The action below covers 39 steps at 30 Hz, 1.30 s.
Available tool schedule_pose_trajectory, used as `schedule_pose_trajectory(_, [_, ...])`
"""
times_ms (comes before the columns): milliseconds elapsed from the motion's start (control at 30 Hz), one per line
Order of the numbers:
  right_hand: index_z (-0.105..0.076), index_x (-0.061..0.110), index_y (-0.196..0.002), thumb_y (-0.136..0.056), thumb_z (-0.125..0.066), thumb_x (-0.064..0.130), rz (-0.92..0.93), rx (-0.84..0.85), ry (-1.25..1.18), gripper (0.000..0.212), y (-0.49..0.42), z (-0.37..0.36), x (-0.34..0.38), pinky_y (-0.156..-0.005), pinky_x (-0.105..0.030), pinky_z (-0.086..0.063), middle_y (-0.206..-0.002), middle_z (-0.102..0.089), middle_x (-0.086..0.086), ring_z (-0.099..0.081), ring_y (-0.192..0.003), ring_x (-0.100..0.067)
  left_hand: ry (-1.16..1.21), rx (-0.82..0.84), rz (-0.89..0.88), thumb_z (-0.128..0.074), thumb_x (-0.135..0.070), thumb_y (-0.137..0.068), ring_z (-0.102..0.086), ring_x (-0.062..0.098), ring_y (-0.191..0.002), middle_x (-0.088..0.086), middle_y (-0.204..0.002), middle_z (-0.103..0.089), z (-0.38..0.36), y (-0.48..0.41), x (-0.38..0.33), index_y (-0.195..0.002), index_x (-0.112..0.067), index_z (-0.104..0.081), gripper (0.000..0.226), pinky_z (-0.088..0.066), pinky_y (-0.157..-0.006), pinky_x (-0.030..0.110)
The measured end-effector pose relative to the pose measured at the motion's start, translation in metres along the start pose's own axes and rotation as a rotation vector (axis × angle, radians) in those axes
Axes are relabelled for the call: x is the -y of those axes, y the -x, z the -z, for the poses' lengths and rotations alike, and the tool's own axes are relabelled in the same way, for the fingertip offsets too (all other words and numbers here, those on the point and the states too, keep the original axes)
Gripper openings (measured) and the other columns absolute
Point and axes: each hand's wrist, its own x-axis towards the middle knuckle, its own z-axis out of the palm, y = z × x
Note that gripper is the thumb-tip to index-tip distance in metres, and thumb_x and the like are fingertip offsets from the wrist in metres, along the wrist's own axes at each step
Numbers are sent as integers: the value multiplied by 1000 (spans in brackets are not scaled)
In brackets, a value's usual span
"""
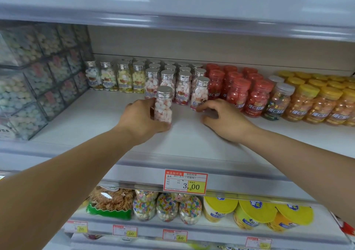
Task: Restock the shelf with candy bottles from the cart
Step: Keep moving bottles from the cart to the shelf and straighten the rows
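Observation:
My left hand [143,118] grips a clear candy bottle [163,104] with a silver cap and pink-white candies, standing upright on the white shelf [99,119] in front of the rows. My right hand [223,119] hovers just right of it with fingers curled, its fingertips near the base of another pink candy bottle [199,93] that leans slightly; I cannot tell whether they touch. Rows of similar silver-capped bottles [153,77] stand behind. The cart is out of view.
Red-lidded jars [240,90] and yellow-lidded jars [315,104] fill the shelf's right side. Clear candy boxes [34,81] are stacked at the left. The shelf above hangs low. A price tag [185,181] sits on the front rail; snacks fill the shelf below.

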Motion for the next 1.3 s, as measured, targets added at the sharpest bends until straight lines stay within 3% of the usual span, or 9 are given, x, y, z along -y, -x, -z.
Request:
schedule_pose_trajectory(133, [-65,21,-118,-92,-59,21,-34,12,12,27,-8,-1,1,-99,-35,-43,-129,-57,-5,-54,-117,-22,14,14,-15,-81,-24,-75,-63,12,-86,-4,-96,-69,1,-3,3,-110,-19,-64,39,-44,-72,21])
schedule_pose_trajectory(400, [-62,19,-121,-92,-59,22,-43,22,35,29,-11,-1,3,-100,-36,-42,-130,-56,-6,-52,-119,-22,9,-5,-30,-81,-26,-75,-65,16,-93,-3,-99,-70,1,-9,5,-110,-17,-65,39,-51,-86,30])
schedule_pose_trajectory(667, [-69,18,-101,-91,-59,14,51,-165,-49,15,5,-5,17,-82,-21,-43,-105,-58,1,-55,-93,-11,-72,-74,8,-80,-28,-76,-54,11,-74,-10,-78,-59,13,-6,12,-101,-16,-61,34,-41,-61,22])
schedule_pose_trajectory(733, [-69,17,-98,-91,-61,14,106,-143,-122,11,7,-8,27,-72,-9,-40,-97,-63,6,-56,-82,-3,-80,-81,29,-81,-29,-76,-59,19,-84,-5,-84,-62,16,-6,14,-109,-14,-59,42,-44,-68,28])
schedule_pose_trajectory(833, [-70,15,-96,-89,-65,18,162,-49,-212,10,9,-15,49,-69,-8,-40,-93,-66,7,-58,-82,-5,-90,-86,77,-82,-31,-74,-59,23,-99,-1,-99,-66,22,-5,20,-117,-16,-57,52,-47,-80,31])
schedule_pose_trajectory(967, [-72,21,-102,-92,-63,24,223,119,-311,14,9,-22,68,-80,-6,-41,-104,-62,12,-58,-96,2,-172,-88,80,-79,-31,-76,-53,24,-108,-4,-99,-64,32,-1,31,-103,-27,-62,32,-47,-90,36])
schedule_pose_trajectory(1100, [-72,17,-111,-94,-58,10,239,138,-287,23,4,-31,74,-79,-1,-37,-108,-60,6,-56,-93,4,-225,-63,46,-74,-36,-81,-50,23,-113,-1,-111,-62,41,5,39,-98,-34,-62,21,-43,-98,40])
schedule_pose_trajectory(1200, [-72,22,-98,-91,-58,5,211,105,-212,23,-2,-36,78,-77,-8,-40,-101,-56,3,-56,-91,-9,-256,-47,18,-71,-35,-83,-48,24,-116,1,-117,-56,42,6,42,-105,-31,-65,23,-40,-101,42])
schedule_pose_trajectory(1300, [-64,16,-83,-84,-60,-2,190,33,-223,18,-5,-38,81,-77,-26,-46,-89,-58,2,-58,-83,-19,-273,-42,-11,-70,-35,-84,-47,23,-117,0,-118,-54,42,7,44,-109,-29,-66,26,-38,-103,42])
